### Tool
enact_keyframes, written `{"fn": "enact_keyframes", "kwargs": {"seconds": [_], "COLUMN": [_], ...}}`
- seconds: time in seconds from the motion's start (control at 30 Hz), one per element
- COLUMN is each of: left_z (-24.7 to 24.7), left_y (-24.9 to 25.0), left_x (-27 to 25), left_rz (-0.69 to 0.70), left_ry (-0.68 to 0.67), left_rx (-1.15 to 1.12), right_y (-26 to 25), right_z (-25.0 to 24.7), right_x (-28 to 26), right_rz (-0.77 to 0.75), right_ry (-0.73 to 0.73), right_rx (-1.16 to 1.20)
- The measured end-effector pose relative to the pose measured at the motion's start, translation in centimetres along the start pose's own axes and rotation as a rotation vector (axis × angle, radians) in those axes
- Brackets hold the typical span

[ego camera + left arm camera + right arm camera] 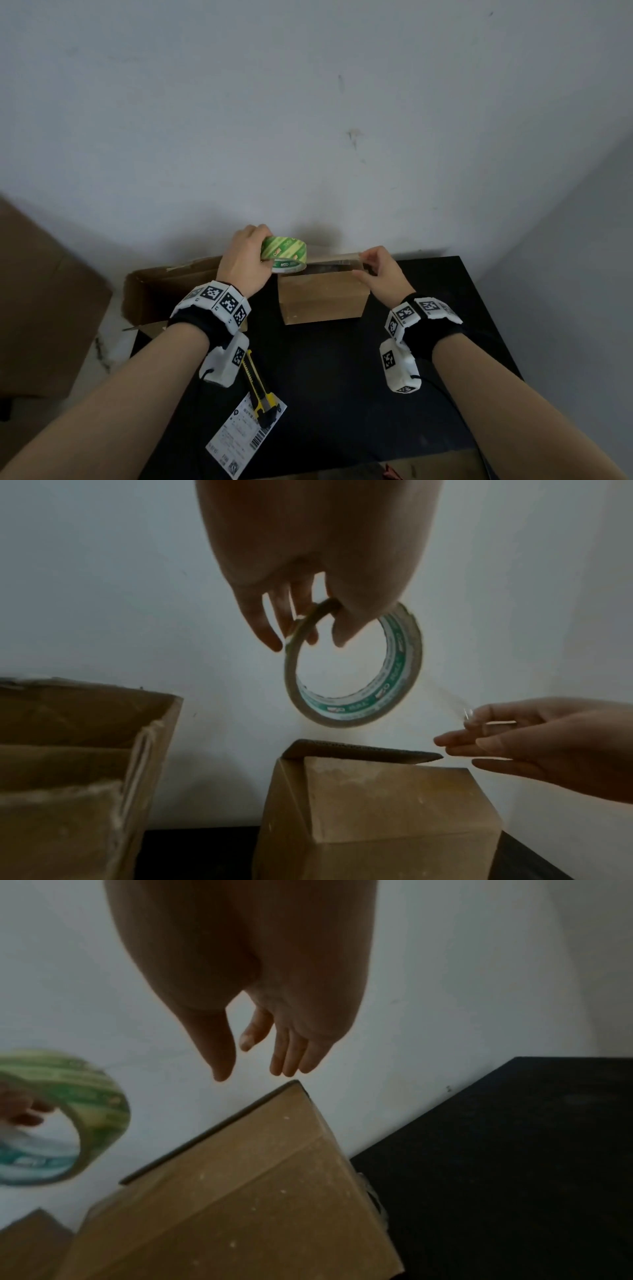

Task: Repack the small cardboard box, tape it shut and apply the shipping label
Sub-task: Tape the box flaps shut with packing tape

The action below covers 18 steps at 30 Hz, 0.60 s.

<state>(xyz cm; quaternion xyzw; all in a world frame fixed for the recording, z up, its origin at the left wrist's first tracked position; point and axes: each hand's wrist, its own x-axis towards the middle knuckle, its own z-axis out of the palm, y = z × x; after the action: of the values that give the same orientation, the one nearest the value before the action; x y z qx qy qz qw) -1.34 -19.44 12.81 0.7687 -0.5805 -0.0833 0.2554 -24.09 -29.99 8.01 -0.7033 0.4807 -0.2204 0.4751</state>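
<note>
One shipping label (244, 434) lies nearest the camera at the front left of the black table (346, 377), with one yellow utility knife (257, 387) resting partly across its top edge. Farther back, near the wall, stands the one small cardboard box (323, 303), flaps folded down, though in the left wrist view a flap edge still sits slightly raised at its top. Above it hangs one roll of green-printed tape (285, 254), with a clear strip (334, 262) drawn out to the right over the box top.

Two hands are at work. The left hand (245, 260) grips the roll, fingers curled around its rim and through the core. The right hand (380, 274) pinches the free end of the strip between thumb and forefinger, its other fingers loosely extended; the strip spans between the hands just above the box.

One larger open carton (161, 294) sits to the left, overhanging the table's edge. Each wrist wears a black band with white marker blocks. Behind the table rises a pale, scuffed wall (308, 120); another brown cardboard sheet (41, 308) leans at far left on a light floor.
</note>
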Motion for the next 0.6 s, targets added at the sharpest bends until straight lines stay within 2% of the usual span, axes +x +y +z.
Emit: {"fn": "enact_keyframes", "kwargs": {"seconds": [0.17,0.37,0.47,0.6], "left_z": [1.3,2.5,3.0,3.5], "left_y": [1.0,1.5,1.7,2.9], "left_x": [-0.1,0.2,0.5,0.4], "left_rz": [-0.046,-0.165,-0.241,-0.401], "left_ry": [0.064,0.124,0.128,0.132], "left_rx": [0.033,-0.034,-0.023,0.01], "right_y": [1.1,0.5,1.0,2.0], "right_z": [0.3,0.0,-0.4,-0.4], "right_x": [1.0,1.5,2.4,3.1], "right_rz": [-0.03,0.044,0.03,0.034], "right_ry": [-0.002,0.073,0.103,0.045], "right_rx": [-0.112,0.203,0.116,-0.011]}}
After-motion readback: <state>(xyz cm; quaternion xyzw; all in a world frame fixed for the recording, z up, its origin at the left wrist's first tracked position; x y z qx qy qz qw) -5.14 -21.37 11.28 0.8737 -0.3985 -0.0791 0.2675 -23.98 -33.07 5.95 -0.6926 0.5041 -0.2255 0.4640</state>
